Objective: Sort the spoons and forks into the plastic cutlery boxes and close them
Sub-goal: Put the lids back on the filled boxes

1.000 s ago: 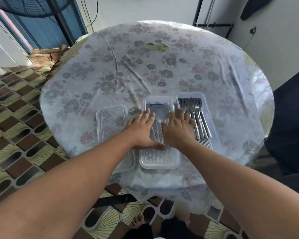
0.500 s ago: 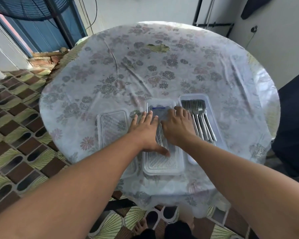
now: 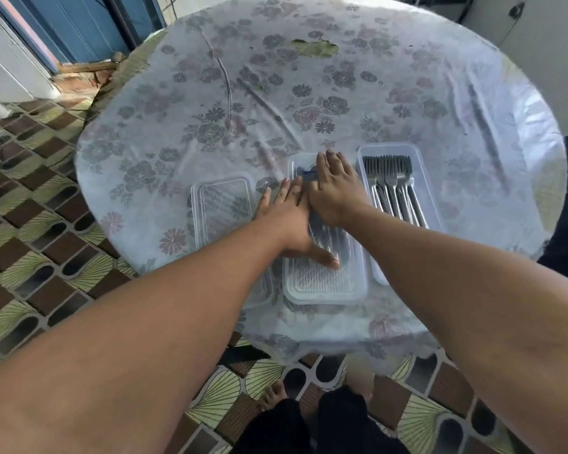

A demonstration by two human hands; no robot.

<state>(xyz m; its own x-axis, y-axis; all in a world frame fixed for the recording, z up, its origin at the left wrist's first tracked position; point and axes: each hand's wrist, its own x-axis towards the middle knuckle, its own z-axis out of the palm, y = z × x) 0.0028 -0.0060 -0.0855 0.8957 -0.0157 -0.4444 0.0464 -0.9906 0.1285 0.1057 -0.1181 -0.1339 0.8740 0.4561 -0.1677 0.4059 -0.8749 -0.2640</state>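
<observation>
1. Clear plastic is what both hands press on: the lid of the middle cutlery box (image 3: 323,273), which lies on the floral worktop (image 3: 391,93) near its front edge. Its contents show only dimly through the lid; probably the spoons.
2. The forks (image 3: 391,185) lie in an uncovered box (image 3: 420,152) just to the right; a loose lid (image 3: 223,204) lies just to the left.
3. Risk: uneven pressure could snap one edge shut while the far end pops up, and a handle sitting high inside would block the lid.
4. Risk: the box sits on slick cloth, so a hard push may skid it toward the table edge.
5. The left hand (image 3: 289,221) lies flat, fingers straight, thumb spread across the lid's near part.
6. The right hand (image 3: 336,191) rests flat over the far half, fingers extended, gripping nothing.
</observation>
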